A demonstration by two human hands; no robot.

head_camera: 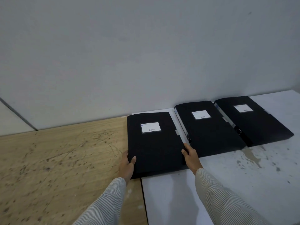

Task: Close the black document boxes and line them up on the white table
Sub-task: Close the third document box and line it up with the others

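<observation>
Seen from the head camera, three closed black document boxes lie flat in a row by the wall: the left box (154, 143) straddles the seam between a scuffed wooden table (56, 159) and the white table (227, 184), with the middle box (209, 129) and right box (253, 120) beside it on the white surface. The person's left hand (127, 165) clasps the left box's near-left edge, thumb on the lid and fingers wrapped down the side. The right hand (191, 155) grips its right edge, fingers curled into the gap beside the middle box.

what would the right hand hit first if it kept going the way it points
Probably the middle black box: the right hand, gripping the nearest black box, points up and slightly left toward its near corner. Depth is unclear.
</observation>
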